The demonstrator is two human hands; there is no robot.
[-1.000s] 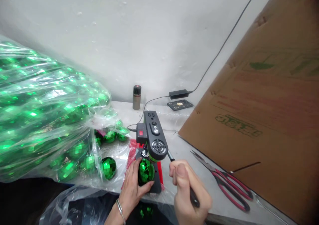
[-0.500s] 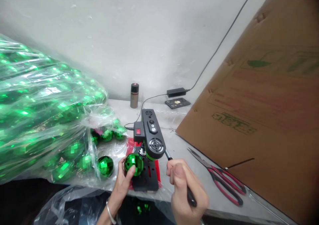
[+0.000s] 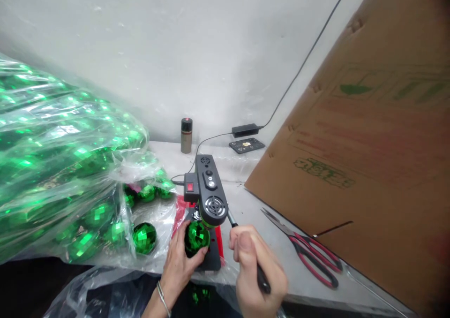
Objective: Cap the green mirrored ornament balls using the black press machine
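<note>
Green faceted ball (image 3: 197, 238) located at the front end of a black machine (image 3: 211, 191), above its dark base plate (image 3: 213, 260); whether ball and machine touch cannot be told from this view. Left hand (image 3: 181, 254) half curled about the ball, fingers along its left side and thumb at its lower right; silvery bracelet (image 3: 162, 299) on that wrist. Right hand (image 3: 258, 273) closed in a fist round the black-gripped lever (image 3: 263, 283), whose metal rod runs up to the machine's right side. Machine carries two round vent grilles on top and a side box with a red switch (image 3: 190, 186). Red sheet (image 3: 180, 208) shows under the base at both sides. To the left, a second green ball (image 3: 144, 238) lies apart on clear plastic; beyond it, a large clear bag (image 3: 75, 158) full of similar balls. To the right, scissors (image 3: 307, 257) with red-and-black handles lie on the table (image 3: 251, 215), blades pointing toward the wall, near a leaning brown cardboard sheet (image 3: 351, 135) with green print. At the rear: capped bottle (image 3: 186, 137) upright, dark phone (image 3: 246, 145) flat, black power adapter (image 3: 245, 130) just behind it, with cables at both ends.
</note>
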